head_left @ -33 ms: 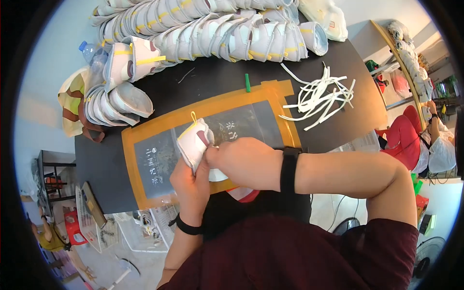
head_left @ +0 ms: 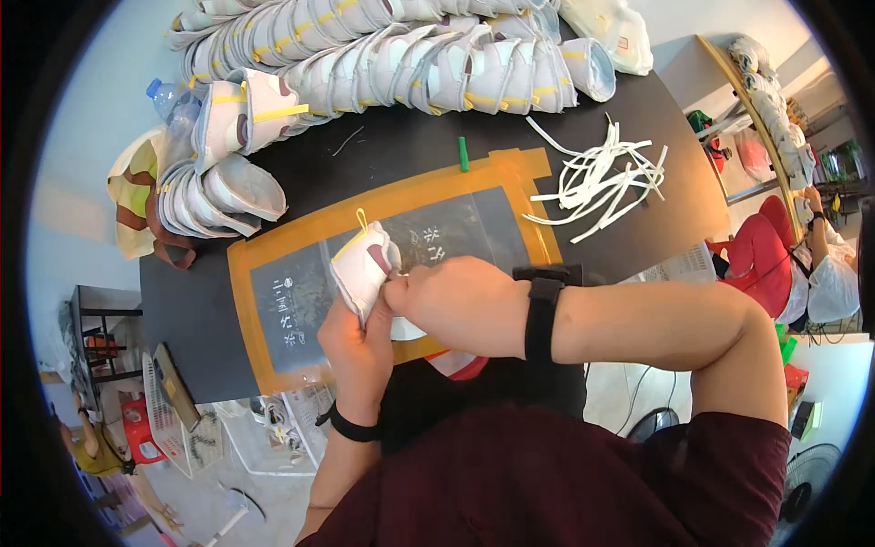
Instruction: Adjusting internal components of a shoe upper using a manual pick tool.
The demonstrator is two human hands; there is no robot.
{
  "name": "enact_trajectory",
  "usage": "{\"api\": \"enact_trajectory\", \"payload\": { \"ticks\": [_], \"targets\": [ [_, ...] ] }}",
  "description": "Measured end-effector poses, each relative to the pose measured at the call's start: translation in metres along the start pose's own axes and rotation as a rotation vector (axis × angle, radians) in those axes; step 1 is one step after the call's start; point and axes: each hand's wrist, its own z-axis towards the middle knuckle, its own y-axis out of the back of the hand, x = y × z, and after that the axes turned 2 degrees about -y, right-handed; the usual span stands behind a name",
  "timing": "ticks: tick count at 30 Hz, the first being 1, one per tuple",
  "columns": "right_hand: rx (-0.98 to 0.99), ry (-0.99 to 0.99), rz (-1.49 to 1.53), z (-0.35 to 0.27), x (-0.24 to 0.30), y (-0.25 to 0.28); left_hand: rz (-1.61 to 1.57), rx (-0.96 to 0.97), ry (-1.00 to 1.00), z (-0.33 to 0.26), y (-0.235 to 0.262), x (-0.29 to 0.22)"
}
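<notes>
A small pale pink and white shoe upper (head_left: 358, 266) with a maroon patch and a yellow loop at its tip is held upright above the table. My left hand (head_left: 355, 351) is closed around its lower part, the thumb along its side. My right hand (head_left: 467, 301) comes across from the right, fingers closed against the upper's right edge. What its fingertips pinch is hidden from view. Beneath the right hand shows a white piece (head_left: 407, 329); whether it belongs to the upper I cannot tell.
Long nested rows of similar uppers (head_left: 437, 77) line the table's far side, with a shorter stack (head_left: 241, 187) at left. White laces (head_left: 602, 178) lie in a tangle at right. A green stick (head_left: 463, 153) sits beyond the tape-bordered clear sheet (head_left: 310, 242). White baskets (head_left: 264, 447) stand below.
The whole view has shifted very slightly. Both hands keep the same hold at the shoe upper.
</notes>
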Motion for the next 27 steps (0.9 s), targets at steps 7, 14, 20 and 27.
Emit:
{"api": "enact_trajectory", "payload": {
  "ticks": [7,14,20,27],
  "targets": [
    [0.145,-0.167,0.284,0.012,-0.002,0.003,-0.043,-0.015,0.038,0.000,-0.001,0.002],
    [0.248,-0.258,0.397,0.021,-0.004,0.007,-0.178,-0.018,0.085,0.001,-0.002,0.001],
    [0.013,0.030,-0.144,0.000,0.012,0.007,-0.056,-0.008,0.057,0.001,0.003,-0.003],
    [0.222,-0.195,0.245,0.028,0.002,-0.002,-0.146,-0.021,0.084,-0.001,0.000,0.000]
  ]
}}
